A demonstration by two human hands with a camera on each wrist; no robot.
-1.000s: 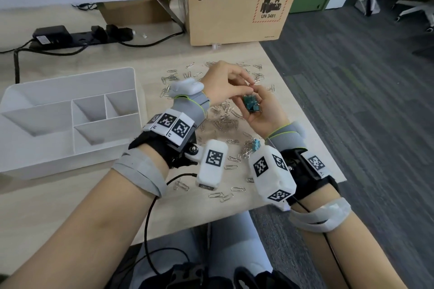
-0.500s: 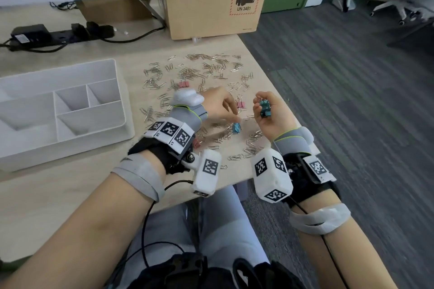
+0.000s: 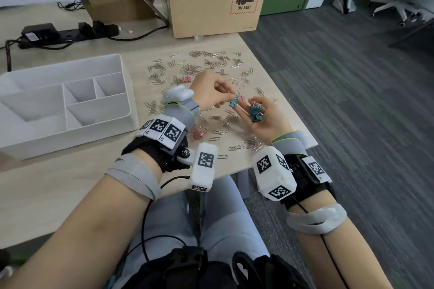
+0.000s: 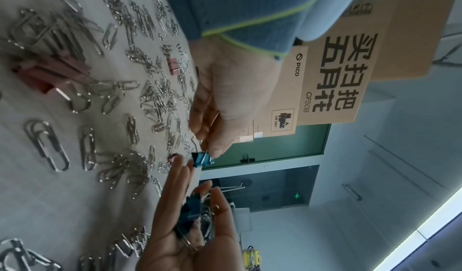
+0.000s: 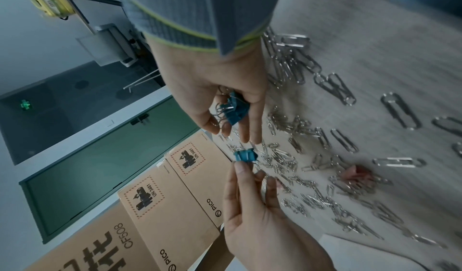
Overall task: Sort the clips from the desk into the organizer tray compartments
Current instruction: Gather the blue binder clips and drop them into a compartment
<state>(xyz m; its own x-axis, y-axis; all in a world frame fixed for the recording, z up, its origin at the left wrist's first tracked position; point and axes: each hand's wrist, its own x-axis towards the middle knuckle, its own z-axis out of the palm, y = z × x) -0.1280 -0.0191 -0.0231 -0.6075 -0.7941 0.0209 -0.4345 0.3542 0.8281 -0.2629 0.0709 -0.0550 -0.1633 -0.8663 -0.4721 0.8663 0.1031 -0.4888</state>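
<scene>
- Above the near right part of the worktop point(image 3: 58, 183), the left hand point(image 3: 206, 94) is pinching one teal binder clip point(image 3: 234, 103) by its wire handle, fingers point(image 4: 215, 146) closed on it and holding it clear of the surface.
- Just right of it, the right hand point(image 3: 265, 119) is lying palm up, fingers point(image 5: 250, 129) partly curled round a cluster of teal binder clips point(image 3: 255, 113); the single clip is hanging just beside those fingertips, not yet in the palm.
- Silver paper clips point(image 3: 211, 58) are lying scattered across the far and near worktop, with pink binder clips point(image 3: 197, 135) among them.
- At the left, the white organizer tray point(image 3: 70, 129) is standing well apart from both hands; its visible compartments are showing no clips.
- Judgement: a handover into the right palm is under way, and sorting has barely begun.
- Risk: the pinch on thin wire is slight, so the clip could swing or slip and drop among the paper clips.
- Risk: the loosely cupped cluster could spill as the palm tilts, or over the nearby right edge onto the floor.
- Risk: handles could snag on one another, dragging extra clips out at the tray.
</scene>
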